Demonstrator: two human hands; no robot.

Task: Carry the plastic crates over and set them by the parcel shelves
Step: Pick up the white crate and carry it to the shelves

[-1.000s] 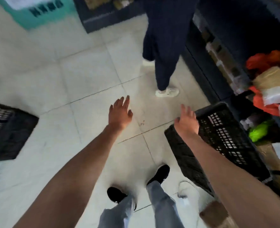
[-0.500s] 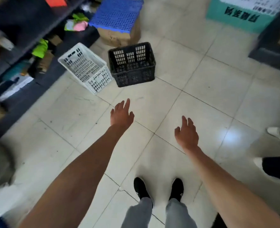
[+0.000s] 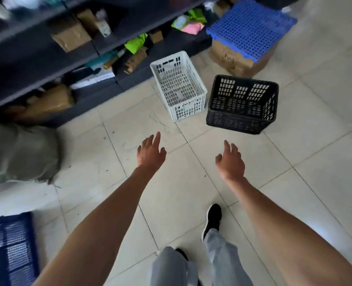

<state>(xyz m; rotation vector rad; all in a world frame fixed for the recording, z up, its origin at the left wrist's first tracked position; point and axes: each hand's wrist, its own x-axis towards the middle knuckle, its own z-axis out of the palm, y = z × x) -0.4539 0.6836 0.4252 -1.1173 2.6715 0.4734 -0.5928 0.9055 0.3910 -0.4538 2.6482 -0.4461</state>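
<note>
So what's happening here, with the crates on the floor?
A person is walking toward two empty plastic crates on the tiled floor, a white crate and a black crate, side by side near the dark parcel shelves. The left hand and right hand reach forward, open and empty, short of both crates. Nothing is being carried right now.

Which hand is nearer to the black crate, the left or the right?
The right hand is nearer: it hangs open just below the black crate. The left hand, also open, is further to the left, below the white crate.
</note>
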